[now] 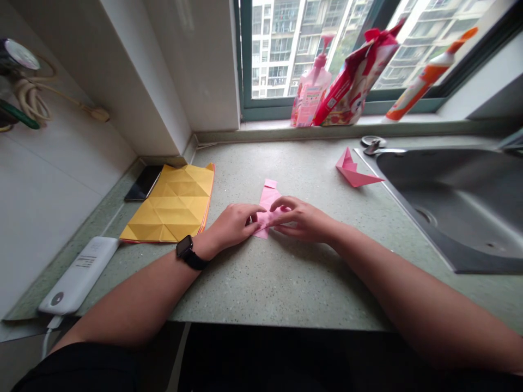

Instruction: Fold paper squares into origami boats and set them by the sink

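Note:
A small piece of folded pink paper (268,196) lies on the counter in front of me, with a narrow folded strip at its far end. My left hand (233,224), a black watch on its wrist, grips the left edge between thumb and fingers. From the other side my right hand (304,220) has its fingers curled on the same paper, thumb low and fingertips close to the left hand. Part of the paper is hidden under the fingers. A folded pink paper boat (353,173) stands farther back on the right, touched by neither hand.
Creased yellow paper (169,204) lies on a stack at the left, beside a dark phone (144,183) and a white power bank (81,276) with a cable. A metal sink (445,169) borders the right. Along the windowsill stand a pink pump bottle (311,90), a red bag (355,81) and an orange-white bottle (423,81).

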A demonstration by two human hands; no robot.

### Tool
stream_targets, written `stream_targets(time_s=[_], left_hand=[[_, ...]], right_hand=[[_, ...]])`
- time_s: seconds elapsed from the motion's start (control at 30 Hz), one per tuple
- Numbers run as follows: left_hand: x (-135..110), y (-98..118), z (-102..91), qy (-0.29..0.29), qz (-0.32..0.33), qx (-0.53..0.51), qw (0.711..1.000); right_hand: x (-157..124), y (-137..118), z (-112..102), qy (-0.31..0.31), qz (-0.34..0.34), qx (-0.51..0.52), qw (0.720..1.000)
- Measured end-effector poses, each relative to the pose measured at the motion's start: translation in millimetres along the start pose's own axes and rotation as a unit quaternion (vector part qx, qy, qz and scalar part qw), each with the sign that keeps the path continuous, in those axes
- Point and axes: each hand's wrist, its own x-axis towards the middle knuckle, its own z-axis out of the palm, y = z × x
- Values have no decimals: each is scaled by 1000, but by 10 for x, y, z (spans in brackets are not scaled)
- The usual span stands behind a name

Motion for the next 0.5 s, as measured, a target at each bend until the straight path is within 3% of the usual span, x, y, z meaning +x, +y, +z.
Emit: stream_targets(time_s=[0.23, 0.5], left_hand=[[5, -38, 0, 11, 65, 72, 995], [-34, -63, -41, -27, 129, 137, 982]], right_hand=[[3, 19, 5, -34, 9, 6, 999], [2, 35, -3, -39, 10, 12, 999]])
